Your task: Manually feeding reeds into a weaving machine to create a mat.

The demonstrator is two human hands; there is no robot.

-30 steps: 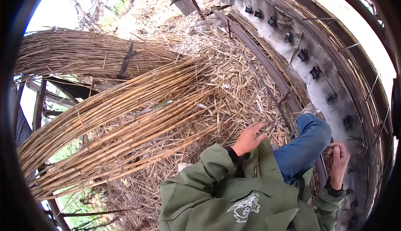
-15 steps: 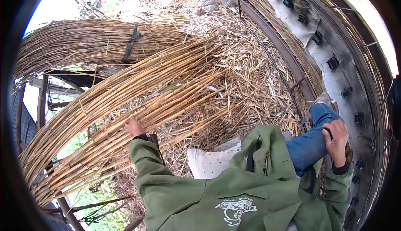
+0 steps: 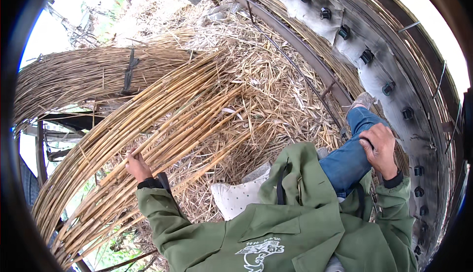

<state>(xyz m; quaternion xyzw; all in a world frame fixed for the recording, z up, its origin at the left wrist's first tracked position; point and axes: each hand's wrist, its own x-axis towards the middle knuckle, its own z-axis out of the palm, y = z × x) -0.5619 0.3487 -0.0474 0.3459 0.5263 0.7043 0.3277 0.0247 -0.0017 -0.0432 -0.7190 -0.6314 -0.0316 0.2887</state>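
At the left, my left hand [image 3: 138,166] is closed on a thin yellow-brown reed stalk at the edge of a loose spread of reed stalks [image 3: 162,119]. The stalks fan out in a curve from the upper middle to the lower left. My right hand [image 3: 379,149] rests on my bent knee in blue jeans [image 3: 345,171]. Its fingers are curled with the thumb against them; a dark gap shows between, and what they hold, if anything, is hidden.
A thick bundle of browner reeds [image 3: 98,70], bound with a dark tie [image 3: 130,71], lies beyond the loose stalks. Dry leaf litter [image 3: 276,90] covers the ground. On the right stand a curved metal bar [image 3: 295,40] and a grey sheet [image 3: 394,104] with black clips. A dotted cushion [image 3: 236,198] lies under me.
My view has shifted, so most things sit further left and the far bundle lower. My left hand has moved towards the outer stalks, with its fingers now pinched. My right hand stays on the knee.
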